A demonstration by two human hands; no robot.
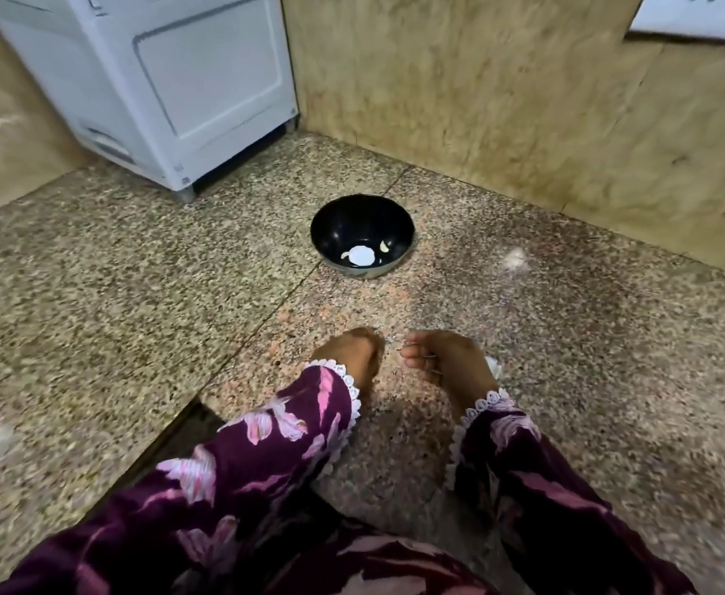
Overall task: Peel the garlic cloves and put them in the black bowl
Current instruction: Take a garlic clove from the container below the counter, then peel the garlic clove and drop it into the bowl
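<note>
My left hand [354, 358] and right hand [446, 358] meet over the speckled stone counter [137, 272], fingers curled together; something white [494, 366] peeks from behind my right hand, but I cannot tell what either grips. Farther off, the black bowl [363, 236] holds two peeled garlic cloves [384, 246].

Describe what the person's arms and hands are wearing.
Both arms wear long dark purple sleeves with a pink floral print, the left sleeve and the right sleeve each ending in a white scalloped lace cuff. The left hand and right hand are gloveless.
</note>
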